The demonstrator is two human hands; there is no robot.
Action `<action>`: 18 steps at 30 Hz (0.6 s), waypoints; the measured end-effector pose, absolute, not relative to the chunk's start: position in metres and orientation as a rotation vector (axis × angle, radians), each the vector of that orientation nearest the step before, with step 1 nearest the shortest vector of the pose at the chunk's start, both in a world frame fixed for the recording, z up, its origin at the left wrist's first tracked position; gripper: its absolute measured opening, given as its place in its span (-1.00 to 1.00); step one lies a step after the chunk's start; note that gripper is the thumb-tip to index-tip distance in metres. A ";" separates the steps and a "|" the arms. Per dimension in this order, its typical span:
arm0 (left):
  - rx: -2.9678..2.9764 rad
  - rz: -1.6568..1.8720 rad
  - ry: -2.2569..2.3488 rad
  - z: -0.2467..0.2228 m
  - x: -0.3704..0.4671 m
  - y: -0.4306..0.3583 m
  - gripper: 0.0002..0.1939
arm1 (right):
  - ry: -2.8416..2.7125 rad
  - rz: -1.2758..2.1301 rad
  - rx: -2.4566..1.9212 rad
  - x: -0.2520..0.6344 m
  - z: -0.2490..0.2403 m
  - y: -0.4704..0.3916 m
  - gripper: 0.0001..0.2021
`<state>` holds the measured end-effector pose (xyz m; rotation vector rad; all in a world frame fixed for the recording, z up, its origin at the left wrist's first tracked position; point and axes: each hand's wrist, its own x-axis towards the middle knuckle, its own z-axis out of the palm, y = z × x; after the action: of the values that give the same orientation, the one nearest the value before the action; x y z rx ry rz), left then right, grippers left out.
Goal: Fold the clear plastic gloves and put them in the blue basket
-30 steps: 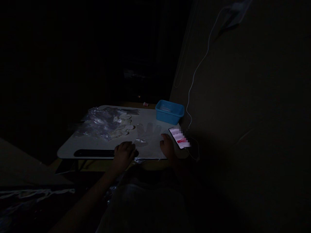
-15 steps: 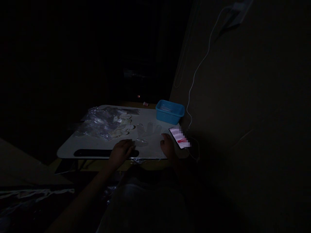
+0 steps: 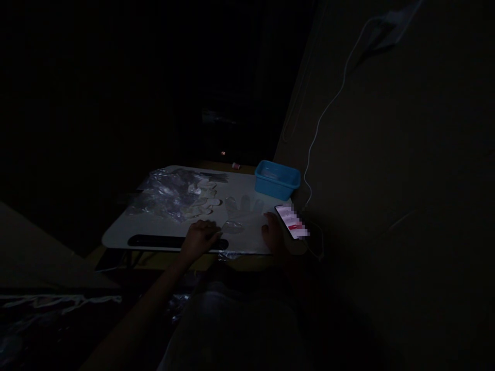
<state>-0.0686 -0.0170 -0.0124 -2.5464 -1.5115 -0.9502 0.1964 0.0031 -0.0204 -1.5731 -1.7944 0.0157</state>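
Clear glove (image 3: 244,212) is lying on the counter (image 3: 251,241), nearer us than the blue tub (image 3: 273,189) and to its left. Our left hand (image 3: 200,238) and right hand (image 3: 273,232) are flanking it, fingers bent; whether they are gripping, we cannot tell. We are guessing that an uneven pull could tear its film. Something pale (image 3: 269,174), too dark to identify, is lying inside the tub; crumpled plastic (image 3: 168,193), perhaps a bag, is sitting well to its left.

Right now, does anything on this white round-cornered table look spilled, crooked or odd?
Mainly the left part of the table: a crumpled clear plastic bag is bunched beside loosely heaped whitish, glove-like pieces, untidy next to the translucent plastic glove lying flat. I see no spill or damage, though it's very dark.
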 end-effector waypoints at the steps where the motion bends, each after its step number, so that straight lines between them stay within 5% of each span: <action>1: -2.546 -0.926 -1.499 -0.012 -0.068 -0.018 -0.74 | -1.792 0.007 -1.559 0.197 -0.021 0.003 -0.56; 18: -2.587 -0.763 -1.396 -0.003 -0.063 -0.024 -0.74 | -2.128 0.045 -1.660 0.116 0.018 -0.001 -0.45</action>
<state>-0.0630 -0.0245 -0.0032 -2.5872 -1.3961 -0.7632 0.1161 -0.0012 0.0183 -1.6602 -2.1277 0.0449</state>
